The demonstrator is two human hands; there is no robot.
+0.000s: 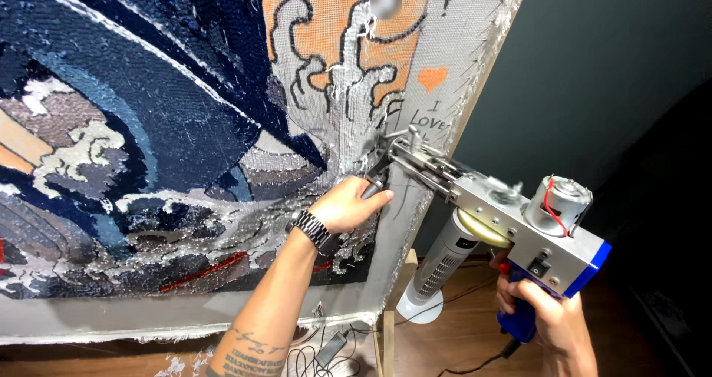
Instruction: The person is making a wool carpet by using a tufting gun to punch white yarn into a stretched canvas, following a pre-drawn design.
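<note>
Left hand closed around front handle of tufting gun; right hand grips blue rear handle; gun tip touches cloth; fan below gun.

Both arms are showing bare here, no sleeves and no gloves on either hand. The left wrist is wearing a chunky dark metal-link wristwatch, with the links catching a bit of light. The left forearm is sporting dark ink: a thin line-work tattoo partway down, and a block of lettering-style tattoo just below it. The right hand is showing no rings or bands.
</note>
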